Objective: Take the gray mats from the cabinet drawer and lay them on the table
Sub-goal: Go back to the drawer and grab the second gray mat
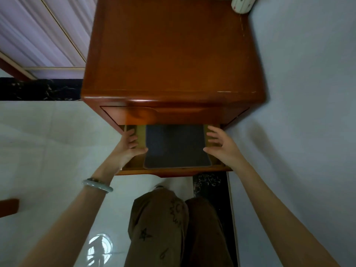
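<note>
Reaching into the open drawer (174, 171) of the wooden cabinet (169, 54), both hands flank the gray mat (176, 146), which lies flat on the drawer floor, roughly centred, its far end running under the cabinet front. Left hand (129, 146): fingers spread and open, thumb tip at or just touching the mat's left edge, nothing gripped. Right hand (219, 146): open, fingers splayed above the drawer's right side, thumb near the mat's right edge; contact cannot be told. Only one mat surface shows; whether more lie stacked beneath cannot be told. Judgement: mat looks thin, light, flexible, with a cloth-like top and rounded corners, so it should sag when lifted from one side. Best hold is likely a pinch on both long edges near the front corners, sliding it toward the drawer front to clear the cabinet. A rubbery underside could drag on the wood. No bench in view yet.
</note>
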Motion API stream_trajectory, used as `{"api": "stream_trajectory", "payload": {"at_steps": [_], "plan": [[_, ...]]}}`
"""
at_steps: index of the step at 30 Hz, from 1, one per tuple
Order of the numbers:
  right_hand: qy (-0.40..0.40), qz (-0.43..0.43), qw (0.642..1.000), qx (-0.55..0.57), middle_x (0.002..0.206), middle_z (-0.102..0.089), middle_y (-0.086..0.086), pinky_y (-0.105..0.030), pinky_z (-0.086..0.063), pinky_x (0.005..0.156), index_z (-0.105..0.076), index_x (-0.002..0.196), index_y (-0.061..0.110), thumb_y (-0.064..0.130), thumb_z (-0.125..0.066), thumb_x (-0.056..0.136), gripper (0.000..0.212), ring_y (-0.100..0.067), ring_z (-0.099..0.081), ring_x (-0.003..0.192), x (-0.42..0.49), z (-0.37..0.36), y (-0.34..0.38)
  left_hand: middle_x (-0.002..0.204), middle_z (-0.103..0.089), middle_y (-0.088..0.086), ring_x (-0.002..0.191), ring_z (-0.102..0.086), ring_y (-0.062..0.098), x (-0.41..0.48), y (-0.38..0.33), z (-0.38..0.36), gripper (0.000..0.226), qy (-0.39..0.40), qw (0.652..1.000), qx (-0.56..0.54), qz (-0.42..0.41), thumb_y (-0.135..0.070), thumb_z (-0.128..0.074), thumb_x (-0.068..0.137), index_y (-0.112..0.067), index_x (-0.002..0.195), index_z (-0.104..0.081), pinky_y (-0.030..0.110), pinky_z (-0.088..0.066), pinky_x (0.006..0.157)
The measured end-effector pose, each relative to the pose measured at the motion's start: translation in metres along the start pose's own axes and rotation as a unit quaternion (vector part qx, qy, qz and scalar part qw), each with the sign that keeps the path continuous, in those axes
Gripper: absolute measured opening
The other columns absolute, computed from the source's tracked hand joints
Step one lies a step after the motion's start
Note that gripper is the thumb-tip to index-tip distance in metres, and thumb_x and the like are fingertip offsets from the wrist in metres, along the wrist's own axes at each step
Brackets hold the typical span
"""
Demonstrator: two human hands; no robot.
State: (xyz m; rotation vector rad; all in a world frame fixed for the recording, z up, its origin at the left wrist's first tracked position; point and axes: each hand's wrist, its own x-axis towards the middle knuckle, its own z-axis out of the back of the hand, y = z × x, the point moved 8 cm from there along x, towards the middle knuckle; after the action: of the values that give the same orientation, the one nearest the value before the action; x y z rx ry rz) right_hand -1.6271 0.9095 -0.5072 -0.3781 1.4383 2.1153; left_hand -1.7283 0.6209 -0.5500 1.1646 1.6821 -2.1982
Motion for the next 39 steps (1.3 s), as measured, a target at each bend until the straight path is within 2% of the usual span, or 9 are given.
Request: {"api": "stream_trajectory", "payload": {"at_steps": [4,13,18,21,26,30,33,36,39], "plan": [[-0.003,0.004,1.000,-0.003,0.134,-0.049,0.005,-0.025,-0.046,0.091,-0.039,0.140,0.027,0.008,-0.072,0.080,0.072,-0.009,-0.050,0.113,0.042,-0.015,-0.042,0.140,-0.042,0.005,0.128,-0.045,0.027,0.053,0.034,-0.001,0.091,-0.002,0.999,0.029,-0.018,-0.012,-0.079,0.073,-0.020,0.145,-0.025,0.046,-0.039,0.107],[-0.010,-0.008,1.000,-0.016,0.137,-0.048,-0.001,-0.015,-0.041,0.078,-0.037,0.142,0.024,0.005,-0.069,0.081,0.072,-0.014,-0.048,0.119,0.105,-0.028,-0.102,0.139,-0.045,0.001,0.114,-0.049,0.014,0.112,0.071,-0.027,0.078,0.012,0.998,0.045,-0.031,-0.010,-0.071,0.081,-0.019,0.146,-0.029,0.020,-0.040,0.081],[0.026,-0.078,0.997,-0.006,0.147,-0.040,-0.005,-0.037,-0.038,0.105,-0.029,0.145,0.024,0.009,-0.071,0.080,0.079,-0.022,-0.040,0.133,0.127,-0.040,-0.131,0.150,-0.034,0.005,0.136,-0.035,0.029,0.128,0.090,-0.029,0.080,0.019,0.996,0.084,-0.008,-0.014,-0.070,0.082,-0.026,0.147,-0.026,0.041,-0.032,0.105],[0.025,-0.121,0.992,-0.010,0.149,-0.037,-0.008,-0.027,-0.034,0.097,-0.027,0.146,0.014,0.008,-0.064,0.087,0.069,-0.024,-0.038,0.134,0.131,-0.043,-0.141,0.145,-0.039,0.001,0.135,-0.036,0.029,0.137,0.098,-0.029,0.080,0.003,0.995,0.102,0.016,-0.014,-0.070,0.082,-0.025,0.147,-0.025,0.046,-0.030,0.108],[0.026,-0.192,0.981,-0.003,0.146,-0.039,-0.011,-0.027,-0.035,0.089,-0.027,0.145,0.006,0.013,-0.058,0.092,0.062,-0.028,-0.040,0.132,0.135,-0.049,-0.158,0.135,-0.047,0.001,0.121,-0.047,0.025,0.145,0.112,-0.037,0.081,-0.017,0.994,0.086,0.066,-0.022,-0.077,0.073,-0.027,0.141,-0.035,0.043,-0.039,0.098],[-0.021,-0.220,0.974,0.053,0.119,-0.043,0.000,-0.029,-0.036,0.086,-0.034,0.140,0.003,0.014,-0.056,0.093,0.054,-0.030,-0.045,0.125,0.134,-0.046,-0.161,0.133,-0.050,0.003,0.119,-0.050,0.028,0.160,0.128,-0.028,0.092,-0.061,0.990,0.086,0.092,-0.035,-0.084,0.058,-0.027,0.137,-0.037,0.047,-0.041,0.100],[-0.083,-0.237,0.967,0.051,0.124,-0.052,-0.009,-0.032,-0.043,0.087,-0.045,0.130,0.000,0.020,-0.057,0.090,0.047,-0.026,-0.051,0.103,0.138,-0.037,-0.167,0.120,-0.055,0.004,0.115,-0.054,0.031,0.154,0.123,-0.012,0.067,-0.145,0.982,0.052,0.110,-0.028,-0.075,0.076,-0.016,0.133,-0.042,0.045,-0.045,0.097],[-0.137,-0.239,0.961,0.028,0.114,-0.059,-0.018,-0.031,-0.045,0.071,-0.057,0.114,0.000,0.015,-0.055,0.091,0.028,-0.024,-0.052,0.086,0.141,-0.028,-0.164,0.118,-0.061,0.017,0.104,-0.057,0.032,0.149,0.117,-0.001,0.035,-0.182,0.976,0.017,0.115,-0.015,-0.062,0.090,-0.003,0.122,-0.056,0.042,-0.046,0.090],[-0.187,-0.213,0.959,0.024,0.117,-0.064,-0.015,-0.032,-0.048,0.082,-0.067,0.109,0.006,0.010,-0.058,0.089,0.022,-0.027,-0.058,0.102,0.144,-0.015,-0.149,0.119,-0.063,0.018,0.104,-0.059,0.031,0.140,0.100,0.008,0.029,-0.208,0.974,0.042,0.074,-0.014,-0.058,0.092,-0.005,0.119,-0.062,0.039,-0.047,0.090]]}}
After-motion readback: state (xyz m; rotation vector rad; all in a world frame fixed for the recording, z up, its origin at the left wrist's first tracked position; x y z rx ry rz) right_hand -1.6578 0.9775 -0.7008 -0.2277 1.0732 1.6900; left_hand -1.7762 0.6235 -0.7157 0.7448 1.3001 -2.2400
